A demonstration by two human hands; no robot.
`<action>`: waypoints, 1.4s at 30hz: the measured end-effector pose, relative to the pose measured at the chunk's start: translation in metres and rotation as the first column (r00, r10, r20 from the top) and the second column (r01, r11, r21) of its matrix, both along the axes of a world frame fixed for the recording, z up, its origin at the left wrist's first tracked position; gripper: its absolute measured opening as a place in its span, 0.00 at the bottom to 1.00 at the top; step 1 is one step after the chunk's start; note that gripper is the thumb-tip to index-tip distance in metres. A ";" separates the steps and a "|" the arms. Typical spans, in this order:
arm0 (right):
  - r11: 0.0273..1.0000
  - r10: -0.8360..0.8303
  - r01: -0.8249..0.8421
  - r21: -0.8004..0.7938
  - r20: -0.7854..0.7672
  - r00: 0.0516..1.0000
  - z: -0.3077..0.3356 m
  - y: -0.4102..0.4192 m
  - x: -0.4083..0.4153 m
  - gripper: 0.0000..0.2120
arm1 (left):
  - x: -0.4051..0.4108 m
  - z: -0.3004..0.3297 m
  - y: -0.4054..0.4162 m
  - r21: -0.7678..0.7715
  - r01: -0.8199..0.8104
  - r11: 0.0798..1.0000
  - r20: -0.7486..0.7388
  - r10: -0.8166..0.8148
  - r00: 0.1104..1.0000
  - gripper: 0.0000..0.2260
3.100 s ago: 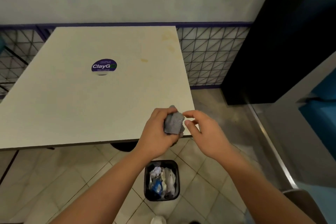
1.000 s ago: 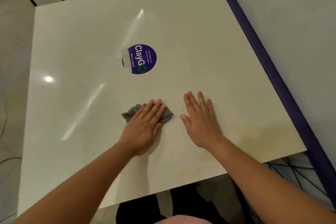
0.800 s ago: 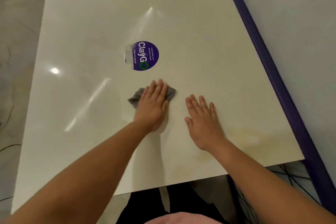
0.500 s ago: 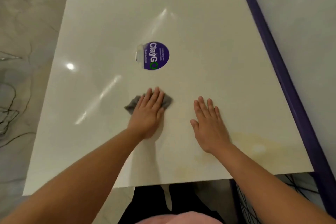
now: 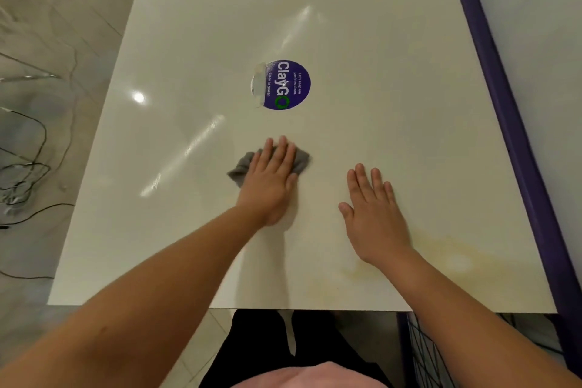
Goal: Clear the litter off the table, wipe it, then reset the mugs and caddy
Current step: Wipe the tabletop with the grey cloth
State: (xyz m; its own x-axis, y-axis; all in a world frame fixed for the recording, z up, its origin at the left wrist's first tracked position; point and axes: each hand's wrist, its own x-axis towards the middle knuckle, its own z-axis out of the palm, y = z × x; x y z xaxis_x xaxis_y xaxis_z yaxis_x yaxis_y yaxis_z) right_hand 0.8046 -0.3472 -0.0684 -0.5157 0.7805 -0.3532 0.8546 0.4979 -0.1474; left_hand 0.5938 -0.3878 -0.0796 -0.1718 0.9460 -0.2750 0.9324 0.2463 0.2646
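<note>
A white square table fills the view, with a round purple ClayGo sticker near its middle. My left hand lies flat with straight fingers on a small grey cloth, pressing it to the tabletop just below the sticker. My right hand rests flat on the bare tabletop to the right of the cloth, fingers straight and slightly spread. A yellowish stain marks the near right corner. No mugs, caddy or litter are in view.
A purple-edged wall runs along the table's right side. Black cables lie on the tiled floor to the left. A black wire-mesh panel stands under the near right corner.
Three seconds ago I held the cloth over a bin beside the table. Over the last second my left hand has slid the cloth back and forth below the sticker; my right hand stayed flat.
</note>
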 end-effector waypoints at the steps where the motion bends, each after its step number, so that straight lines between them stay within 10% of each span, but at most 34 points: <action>1: 1.000 -0.002 0.002 -0.002 -0.001 1.000 0.000 0.000 0.000 0.29 | 0.014 0.001 0.002 0.008 0.019 1.000 0.003 -0.019 1.000 0.25; 6: 1.000 -0.007 0.007 -0.012 -0.003 1.000 0.000 -0.002 0.000 0.29 | 0.024 0.003 -0.071 0.075 0.297 0.952 0.010 -0.298 0.954 0.24; 13: 1.000 0.005 -0.007 -0.020 -0.084 0.996 0.007 -0.022 -0.031 0.28 | -0.060 -0.004 -0.055 0.037 -0.072 0.997 -0.037 0.074 0.997 0.25; 20: 0.999 -0.004 -0.003 -0.045 -0.158 0.987 0.010 -0.074 -0.073 0.27 | -0.045 0.003 -0.128 0.044 0.292 0.955 -0.007 -0.292 0.956 0.24; 27: 0.995 -0.103 0.103 -0.010 -0.038 0.994 0.000 -0.093 -0.102 0.28 | -0.113 0.002 -0.086 -0.009 0.097 0.995 -0.033 -0.097 0.995 0.27; 33: 0.994 -0.112 0.112 -0.018 -0.027 0.993 -0.004 -0.093 -0.101 0.28 | -0.111 0.006 -0.160 0.039 0.450 0.892 -0.013 -0.449 0.893 0.24; 42: 0.990 -0.138 0.139 0.015 -0.041 0.990 -0.010 -0.096 -0.101 0.28 | -0.123 0.001 -0.110 0.032 0.165 0.986 -0.033 -0.164 0.986 0.28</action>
